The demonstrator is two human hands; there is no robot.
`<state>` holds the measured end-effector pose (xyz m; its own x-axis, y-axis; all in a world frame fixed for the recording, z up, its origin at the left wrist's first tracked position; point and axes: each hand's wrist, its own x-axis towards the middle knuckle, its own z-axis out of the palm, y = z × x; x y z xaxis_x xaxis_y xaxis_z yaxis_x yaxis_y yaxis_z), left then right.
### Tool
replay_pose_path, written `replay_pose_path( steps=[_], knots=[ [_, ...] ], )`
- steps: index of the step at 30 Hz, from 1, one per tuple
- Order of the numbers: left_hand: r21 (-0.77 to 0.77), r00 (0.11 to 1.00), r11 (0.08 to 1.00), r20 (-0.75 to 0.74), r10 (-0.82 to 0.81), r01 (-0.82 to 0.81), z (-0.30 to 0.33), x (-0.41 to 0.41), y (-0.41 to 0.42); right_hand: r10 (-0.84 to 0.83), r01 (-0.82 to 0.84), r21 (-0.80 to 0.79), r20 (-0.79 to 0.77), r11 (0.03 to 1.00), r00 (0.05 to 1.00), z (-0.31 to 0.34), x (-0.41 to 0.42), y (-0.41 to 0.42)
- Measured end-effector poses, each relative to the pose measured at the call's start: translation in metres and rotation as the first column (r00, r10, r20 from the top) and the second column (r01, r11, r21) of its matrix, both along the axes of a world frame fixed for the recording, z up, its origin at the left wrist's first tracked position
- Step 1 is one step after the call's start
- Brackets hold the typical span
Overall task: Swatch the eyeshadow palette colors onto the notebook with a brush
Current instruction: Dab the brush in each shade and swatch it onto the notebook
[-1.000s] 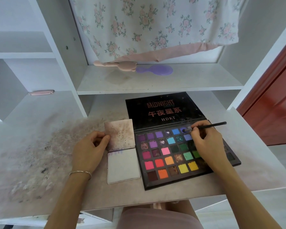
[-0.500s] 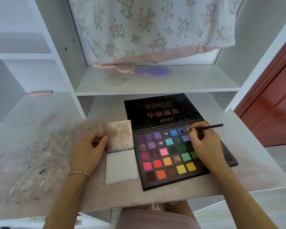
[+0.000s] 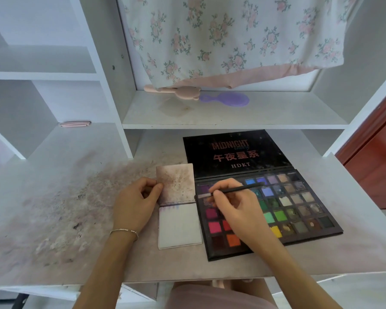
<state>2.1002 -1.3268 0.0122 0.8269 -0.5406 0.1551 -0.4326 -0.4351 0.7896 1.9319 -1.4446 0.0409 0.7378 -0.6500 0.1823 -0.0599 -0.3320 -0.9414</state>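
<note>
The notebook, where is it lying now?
In the head view the notebook lies open on the desk, between the left hand and the eyeshadow palette.

A bedroom or dressing corner in a home, by the look of it. White laminate shelving unit (image 3: 112, 70) with open cubbies, rising from a stained, powder-dusted desk surface (image 3: 60, 197). Floral fabric with a pink hem (image 3: 232, 41) hanging across the back of the central compartment. On the shelf below it, a pink bear-shaped hand mirror or brush (image 3: 176, 91) beside a purple hairbrush (image 3: 227, 99); a small pink item (image 3: 74, 124) on the ledge to the left. Open eyeshadow palette (image 3: 294, 204) and small notebook (image 3: 178, 224) laid out on the desk. Reddish-brown wooden door (image 3: 374, 166) at the right edge.
</note>
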Motion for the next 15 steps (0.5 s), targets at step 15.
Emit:
replay_pose_path(
  steps=[15],
  knots=[
    [0.010, 1.000, 1.000, 0.008, -0.015, 0.015, 0.001, 0.000, 0.001, 0.075, -0.077, -0.017, -0.074, 0.997, 0.994, -0.012, 0.018, 0.008]
  ],
)
